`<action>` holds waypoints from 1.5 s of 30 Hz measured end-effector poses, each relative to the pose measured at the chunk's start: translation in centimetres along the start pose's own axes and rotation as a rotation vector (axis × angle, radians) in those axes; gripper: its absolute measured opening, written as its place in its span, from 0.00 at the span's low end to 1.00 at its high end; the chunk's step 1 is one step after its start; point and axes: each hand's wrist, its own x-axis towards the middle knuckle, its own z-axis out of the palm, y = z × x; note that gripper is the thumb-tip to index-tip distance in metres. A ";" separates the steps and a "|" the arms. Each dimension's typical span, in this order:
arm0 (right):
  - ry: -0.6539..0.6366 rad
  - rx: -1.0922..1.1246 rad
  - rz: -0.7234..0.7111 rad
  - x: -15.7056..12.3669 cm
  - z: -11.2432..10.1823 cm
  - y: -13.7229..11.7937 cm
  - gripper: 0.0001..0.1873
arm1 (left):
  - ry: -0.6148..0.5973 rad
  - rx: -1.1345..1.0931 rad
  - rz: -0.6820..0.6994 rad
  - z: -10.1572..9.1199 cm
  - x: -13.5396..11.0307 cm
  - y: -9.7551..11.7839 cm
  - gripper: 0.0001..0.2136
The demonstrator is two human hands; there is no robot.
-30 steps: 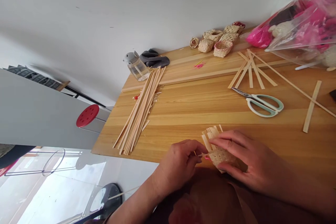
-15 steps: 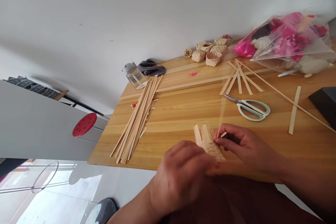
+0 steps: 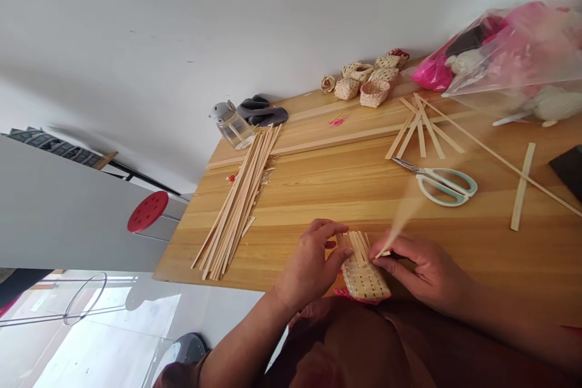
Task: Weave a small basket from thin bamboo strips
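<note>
A small woven basket (image 3: 365,282) of pale wooden strips, with pink edging at its bottom, lies at the near table edge in front of me. Loose strip ends (image 3: 359,245) stick out from its far side. My left hand (image 3: 316,260) is at its left side, thumb and fingers curled around the outer strip ends. On the right, my right hand (image 3: 411,264) pinches a thin wooden strip (image 3: 401,218) against the basket's corner. That strip points up and away, blurred by motion. Scissors (image 3: 448,185) with pale green handles lie beyond my right hand.
A long bundle of wooden strips (image 3: 239,206) lies at the left, near a clear bottle (image 3: 233,127). Several woven pieces (image 3: 375,92) sit by the wall. Fanned strips (image 3: 422,130) and a plastic bag (image 3: 509,54) lie at the right. A red stool (image 3: 148,212) stands beyond the table.
My left hand has moved up and away from me, from a blur over the basket to the strip ends, uncovering the weave and pink edging. The strip in my right hand has tilted right.
</note>
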 end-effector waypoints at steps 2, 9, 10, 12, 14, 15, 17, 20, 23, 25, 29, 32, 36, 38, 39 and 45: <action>0.005 -0.035 -0.036 0.0 0.0 0.1 0.06 | 0.006 0.089 0.046 0.2 0.4 0.0 0.15; -0.009 -0.086 -0.085 0.0 -0.1 -0.1 0.04 | 0.032 0.239 0.107 0.7 0.9 0.5 0.12; -0.021 -0.074 -0.066 0.0 -0.1 -0.3 0.04 | 0.037 0.213 0.087 0.7 0.9 0.6 0.11; -0.039 -0.051 -0.038 -0.1 -0.2 -0.7 0.04 | 0.059 0.137 0.034 0.9 0.7 0.8 0.10; -0.049 -0.040 -0.019 0.0 -0.4 -1.0 0.05 | 0.091 0.057 -0.014 1.2 0.4 0.9 0.09; -0.052 -0.039 -0.002 0.0 -0.4 -1.2 0.08 | 0.106 0.023 -0.034 1.3 0.3 1.0 0.08; -0.066 -0.038 0.048 0.2 -0.6 -1.4 0.18 | 0.123 -0.017 -0.072 1.6 0.1 1.1 0.07; -0.133 -0.023 0.112 0.7 -0.9 -1.6 0.30 | 0.136 -0.029 -0.112 1.5 0.2 1.0 0.06; -0.181 -0.007 0.167 1.1 -1.2 -1.9 0.28 | 0.074 -0.113 -0.149 1.0 0.3 0.6 0.03; -0.182 -0.011 0.191 1.3 -1.3 -2.0 0.25 | 0.010 -0.199 -0.175 0.7 0.4 0.4 0.04; -0.173 0.003 0.184 1.2 -1.2 -2.0 0.26 | 0.001 -0.222 -0.186 0.7 0.2 0.4 0.06; -0.143 0.012 0.142 1.1 -0.9 -1.9 0.28 | 0.052 -0.147 -0.191 1.2 0.1 0.8 0.05; -0.098 -0.002 0.090 0.9 -0.5 -1.8 0.28 | 0.052 -0.142 -0.217 1.5 0.1 1.2 0.07; -0.082 -0.008 0.076 0.8 -0.4 -1.7 0.29 | 0.050 -0.130 -0.248 1.5 0.2 1.3 0.10; -0.077 -0.012 0.063 0.7 -0.4 -1.7 0.29 | 0.047 -0.119 -0.258 1.5 0.2 1.3 0.11; -0.060 -0.038 -0.032 0.5 -0.2 -1.3 0.28 | -0.040 -0.079 -0.223 1.1 0.4 1.3 0.16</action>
